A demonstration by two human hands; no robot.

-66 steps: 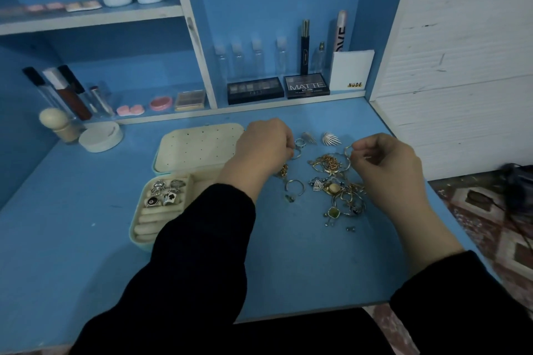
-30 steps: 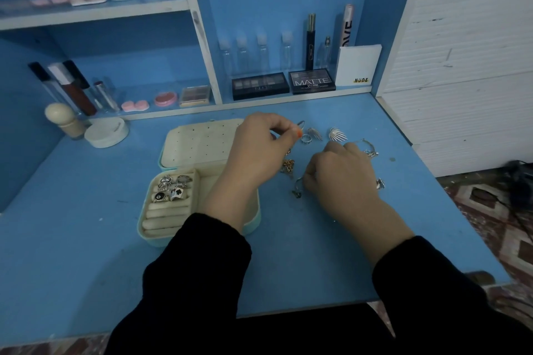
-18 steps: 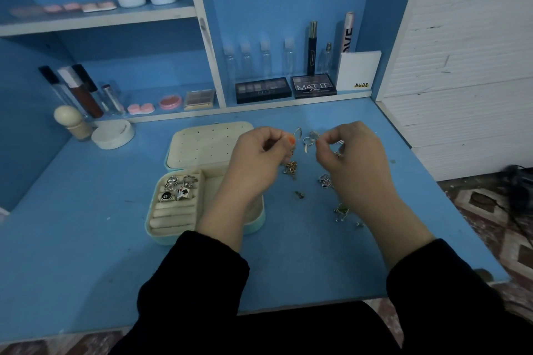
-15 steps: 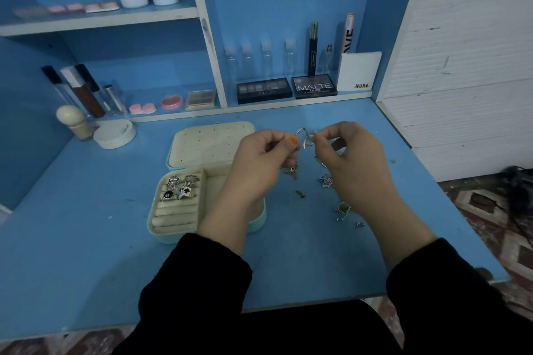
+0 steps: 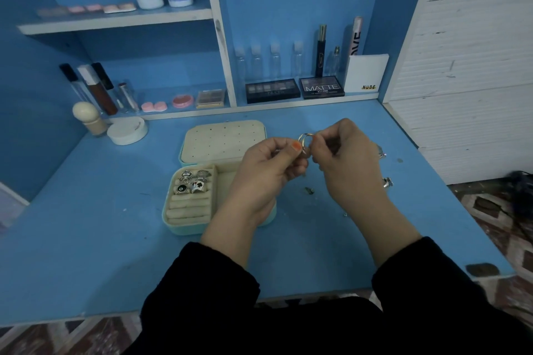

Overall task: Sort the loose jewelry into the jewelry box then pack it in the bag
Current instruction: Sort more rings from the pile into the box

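Observation:
An open pale-green jewelry box (image 5: 184, 229) lies on the blue desk, its perforated cream lid (image 5: 222, 140) flat behind it. Several rings (image 5: 192, 181) sit in its left ring rolls. My left hand (image 5: 268, 166) and my right hand (image 5: 349, 158) meet above the desk just right of the box, and both pinch small hoop rings (image 5: 305, 140) between thumb and fingers. Most loose jewelry is hidden under my right hand; a few pieces (image 5: 387, 182) show at its right side and a tiny piece (image 5: 310, 190) lies between my wrists. No bag is in view.
A white round jar (image 5: 127, 130) and a cream knob-topped bottle (image 5: 89, 118) stand at the back left. Shelves behind hold palettes (image 5: 297, 90), small clear bottles, tubes and a white card box (image 5: 365, 73). A white panelled wall (image 5: 473, 66) bounds the right side. The desk's front edge (image 5: 317, 294) is near my sleeves.
My right hand left the jewelry pile and rose to meet my left hand. Both hands lifted the hoops slightly off the desk and now hold them closer together.

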